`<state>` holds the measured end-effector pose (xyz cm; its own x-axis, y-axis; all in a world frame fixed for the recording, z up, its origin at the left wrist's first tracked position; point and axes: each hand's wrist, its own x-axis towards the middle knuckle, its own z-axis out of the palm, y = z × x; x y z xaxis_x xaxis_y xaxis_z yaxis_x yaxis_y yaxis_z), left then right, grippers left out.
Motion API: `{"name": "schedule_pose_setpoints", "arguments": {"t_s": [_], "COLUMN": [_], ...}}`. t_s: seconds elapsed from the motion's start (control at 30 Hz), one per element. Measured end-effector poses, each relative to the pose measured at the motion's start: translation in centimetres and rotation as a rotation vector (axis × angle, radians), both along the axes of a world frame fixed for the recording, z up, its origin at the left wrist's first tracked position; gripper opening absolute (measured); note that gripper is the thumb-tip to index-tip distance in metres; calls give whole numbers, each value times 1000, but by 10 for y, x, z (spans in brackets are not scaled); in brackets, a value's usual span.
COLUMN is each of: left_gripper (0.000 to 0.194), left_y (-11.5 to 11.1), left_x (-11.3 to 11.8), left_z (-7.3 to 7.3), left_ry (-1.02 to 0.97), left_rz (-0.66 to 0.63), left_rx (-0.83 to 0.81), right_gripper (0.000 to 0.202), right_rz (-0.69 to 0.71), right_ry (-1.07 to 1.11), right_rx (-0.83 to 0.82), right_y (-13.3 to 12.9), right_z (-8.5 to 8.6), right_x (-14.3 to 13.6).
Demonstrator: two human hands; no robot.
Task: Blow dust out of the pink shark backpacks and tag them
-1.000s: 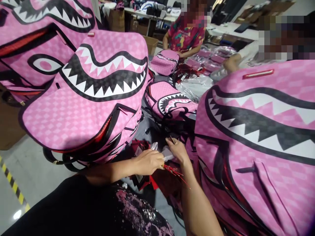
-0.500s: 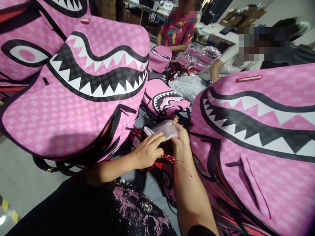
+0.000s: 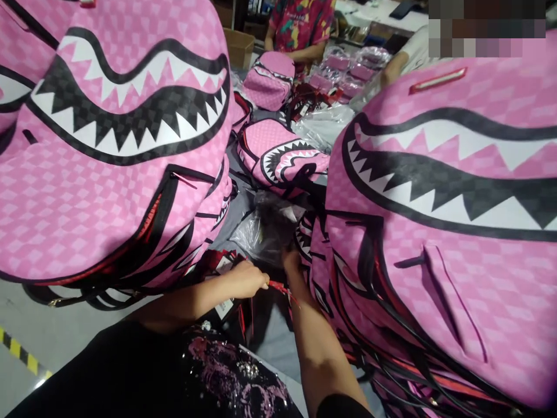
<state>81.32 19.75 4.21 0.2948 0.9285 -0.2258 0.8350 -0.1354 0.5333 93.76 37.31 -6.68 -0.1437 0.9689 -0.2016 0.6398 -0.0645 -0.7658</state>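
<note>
My left hand (image 3: 249, 280) is closed around a bundle of thin red strings (image 3: 278, 285), their ends sticking out toward my right forearm. Just under and left of this hand lie several dark red hang tags with white labels (image 3: 224, 305). At the right edge of a crumpled clear plastic bag (image 3: 256, 229) is my right hand (image 3: 290, 255), reaching forward. Its fingers are blurred and partly hidden at the plastic, so I cannot tell how they are set. Beyond the bag, a small pink shark-mouth backpack (image 3: 278, 154) lies on the grey table surface (image 3: 278, 334).
Large pink shark-mouth backpacks stand close on the left (image 3: 126, 197) and right (image 3: 435, 278), walling in my arms. Farther back are another small pink bag (image 3: 270, 81), plastic-wrapped pink items (image 3: 335, 69) and two other people. A cardboard box (image 3: 238, 49) sits behind.
The clear plastic bag, earlier raised and folded between both hands, now lies lower and spread out. My left hand has moved off it, down and left, with the red strings. The view has shifted.
</note>
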Motion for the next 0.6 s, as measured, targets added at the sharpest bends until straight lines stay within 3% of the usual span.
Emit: {"name": "schedule_pose_setpoints", "arguments": {"t_s": [0.13,0.3,0.37,0.5,0.53,0.6], "left_gripper": [14,13,14,12,12,14], "left_y": [28,49,37,-8,-16,-21], "left_x": [10,23,27,32,32,32], "left_z": [-26,-53,-61,-71,-73,-79], "left_ry": [58,137,132,91,83,84], "left_rz": [23,-28,-70,-140,-149,-145], "left_rx": [-73,-126,-159,-192,-196,-175], "right_gripper": [16,36,45,57,57,53], "right_rz": [31,93,210,735,800,781], "right_ry": [-111,-174,-208,-391,-426,-459], "right_rx": [-3,80,124,84,67,67], "right_y": [-6,-36,-51,-78,-82,-84], "right_z": [-13,3,11,11,7,-1], "right_x": [18,47,61,67,61,41]}}
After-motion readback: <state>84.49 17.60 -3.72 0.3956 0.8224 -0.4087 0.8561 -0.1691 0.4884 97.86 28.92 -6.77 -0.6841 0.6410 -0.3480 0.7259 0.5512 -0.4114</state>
